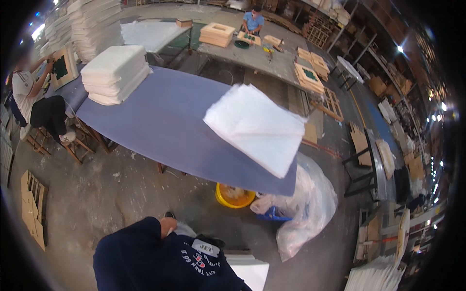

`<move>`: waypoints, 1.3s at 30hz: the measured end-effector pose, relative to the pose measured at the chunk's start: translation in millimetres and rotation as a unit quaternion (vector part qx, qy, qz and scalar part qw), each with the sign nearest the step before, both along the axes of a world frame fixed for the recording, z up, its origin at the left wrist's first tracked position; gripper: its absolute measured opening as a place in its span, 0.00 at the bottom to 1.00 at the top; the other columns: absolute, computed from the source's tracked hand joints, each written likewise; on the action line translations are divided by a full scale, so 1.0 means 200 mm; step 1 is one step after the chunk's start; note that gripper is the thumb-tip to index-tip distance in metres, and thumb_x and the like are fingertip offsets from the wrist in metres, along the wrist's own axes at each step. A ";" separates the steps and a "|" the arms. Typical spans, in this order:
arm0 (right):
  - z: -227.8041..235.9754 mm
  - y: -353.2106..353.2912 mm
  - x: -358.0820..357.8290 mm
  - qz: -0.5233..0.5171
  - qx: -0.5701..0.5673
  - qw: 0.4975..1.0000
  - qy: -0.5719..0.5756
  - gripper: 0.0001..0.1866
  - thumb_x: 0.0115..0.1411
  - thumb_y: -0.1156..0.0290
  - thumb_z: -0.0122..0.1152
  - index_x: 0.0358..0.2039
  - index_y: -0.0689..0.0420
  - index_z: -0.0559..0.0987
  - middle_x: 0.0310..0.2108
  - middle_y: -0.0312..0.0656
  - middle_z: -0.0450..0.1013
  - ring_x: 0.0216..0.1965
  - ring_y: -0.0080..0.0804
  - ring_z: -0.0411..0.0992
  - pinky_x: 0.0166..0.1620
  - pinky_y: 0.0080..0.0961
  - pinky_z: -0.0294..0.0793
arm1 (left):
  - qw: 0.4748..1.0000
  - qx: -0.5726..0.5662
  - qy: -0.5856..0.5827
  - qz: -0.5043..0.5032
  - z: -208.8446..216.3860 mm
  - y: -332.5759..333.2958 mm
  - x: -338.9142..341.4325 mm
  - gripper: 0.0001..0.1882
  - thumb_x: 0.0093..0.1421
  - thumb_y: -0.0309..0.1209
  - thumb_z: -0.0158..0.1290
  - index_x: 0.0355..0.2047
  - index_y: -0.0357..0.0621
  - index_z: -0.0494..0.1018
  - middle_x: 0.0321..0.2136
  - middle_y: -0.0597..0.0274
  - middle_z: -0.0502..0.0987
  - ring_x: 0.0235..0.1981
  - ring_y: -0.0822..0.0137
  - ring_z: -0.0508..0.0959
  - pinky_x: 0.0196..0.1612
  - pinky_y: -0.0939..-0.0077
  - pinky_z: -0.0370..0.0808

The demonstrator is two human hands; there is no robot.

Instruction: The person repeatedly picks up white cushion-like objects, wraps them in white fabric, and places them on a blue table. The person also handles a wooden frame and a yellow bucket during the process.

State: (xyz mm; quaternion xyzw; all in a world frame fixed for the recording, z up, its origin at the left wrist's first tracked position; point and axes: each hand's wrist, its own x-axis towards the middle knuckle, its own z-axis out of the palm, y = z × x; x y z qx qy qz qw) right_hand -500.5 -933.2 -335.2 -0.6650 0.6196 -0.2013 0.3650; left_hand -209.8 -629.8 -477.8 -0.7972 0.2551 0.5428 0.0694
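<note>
My left arm comes out of a dark navy sleeve, and a small part of my left hand or forearm (168, 226) shows in front of my body. Its fingers are hidden, so I cannot tell whether it holds anything. Something pale grey beside it is too unclear to name. No part of my right hand is visible. By my right side lies a stack of white sheets (250, 271), partly covered by my shirt. Ahead, a pile of soft white sheets (257, 128) lies askew at the right end of the blue-grey table (165, 121), apart from my hands.
A taller white stack (114, 75) stands at the table's far left. Below the near edge are a yellow bucket (233, 196) and a large clear plastic bag (310, 208). One person (34, 92) sits left; another (253, 22) works at a far table with wooden frames.
</note>
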 end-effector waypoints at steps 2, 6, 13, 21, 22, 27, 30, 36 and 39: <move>0.19 0.03 -0.01 0.032 -0.024 0.998 0.049 0.20 0.53 0.74 0.52 0.46 0.59 0.81 0.43 0.56 0.74 0.42 0.46 0.72 0.48 0.36 0.74 | 0.997 -0.049 0.016 -0.053 -0.25 0.06 0.10 0.18 0.50 0.36 0.51 0.37 0.40 0.81 0.42 0.45 0.80 0.42 0.47 0.80 0.45 0.50 0.75; 0.69 0.05 -0.14 0.094 -0.123 0.974 0.168 0.21 0.53 0.79 0.49 0.46 0.58 0.81 0.43 0.57 0.74 0.43 0.47 0.72 0.49 0.36 0.73 | 0.972 -0.231 0.024 0.023 -0.24 -0.01 0.35 0.19 0.56 0.39 0.48 0.38 0.39 0.80 0.44 0.43 0.78 0.46 0.48 0.78 0.48 0.53 0.73; 1.70 0.18 -0.29 0.195 -0.259 0.909 0.263 0.25 0.53 0.86 0.44 0.47 0.54 0.82 0.43 0.58 0.73 0.45 0.50 0.71 0.52 0.37 0.72 | 0.825 -0.499 0.124 0.232 0.51 -0.14 0.55 0.30 0.63 0.55 0.46 0.50 0.41 0.75 0.49 0.50 0.77 0.52 0.56 0.75 0.56 0.66 0.69; 2.20 0.58 0.93 0.367 -0.071 0.928 0.008 0.22 0.62 0.58 0.59 0.50 0.61 0.76 0.51 0.50 0.70 0.53 0.49 0.66 0.54 0.45 0.67 | 0.274 -0.603 0.443 0.605 1.40 0.56 0.69 0.32 0.66 0.51 0.42 0.60 0.38 0.65 0.57 0.55 0.70 0.57 0.59 0.71 0.62 0.63 0.64; 2.22 0.64 1.10 0.422 -0.072 0.902 -0.059 0.24 0.60 0.59 0.60 0.50 0.63 0.75 0.50 0.51 0.71 0.51 0.46 0.68 0.52 0.42 0.69 | 0.236 -0.633 0.404 0.617 1.41 0.71 0.71 0.31 0.66 0.49 0.43 0.58 0.36 0.66 0.56 0.52 0.71 0.56 0.59 0.72 0.62 0.63 0.65; 1.75 0.34 1.59 0.490 -0.074 0.806 -0.322 0.31 0.54 0.64 0.60 0.55 0.69 0.67 0.47 0.49 0.71 0.44 0.34 0.71 0.48 0.33 0.72 | 0.130 -0.696 0.217 0.672 1.29 1.01 0.82 0.27 0.59 0.44 0.47 0.51 0.33 0.69 0.45 0.49 0.77 0.46 0.54 0.77 0.54 0.59 0.72; 1.12 0.10 2.00 0.482 -0.148 0.825 -0.257 0.22 0.60 0.72 0.54 0.55 0.65 0.70 0.56 0.55 0.67 0.55 0.43 0.68 0.58 0.37 0.66 | 0.143 -0.714 0.048 0.683 1.28 1.10 1.08 0.29 0.59 0.44 0.47 0.53 0.33 0.68 0.47 0.48 0.76 0.49 0.53 0.76 0.55 0.61 0.71; 0.27 0.44 2.45 0.551 0.004 0.834 -0.029 0.26 0.59 0.62 0.62 0.54 0.61 0.70 0.43 0.49 0.75 0.38 0.38 0.76 0.44 0.32 0.75 | 0.492 -0.489 -0.367 0.619 0.98 1.38 1.70 0.30 0.56 0.27 0.53 0.60 0.35 0.63 0.59 0.44 0.66 0.61 0.51 0.65 0.63 0.61 0.61; 0.29 0.64 2.43 0.581 0.118 0.806 -0.007 0.25 0.57 0.62 0.62 0.53 0.59 0.72 0.42 0.50 0.78 0.40 0.38 0.78 0.46 0.32 0.75 | 0.614 -0.382 -0.470 0.506 0.90 1.30 1.76 0.30 0.55 0.26 0.55 0.59 0.36 0.64 0.60 0.36 0.63 0.62 0.43 0.62 0.65 0.57 0.58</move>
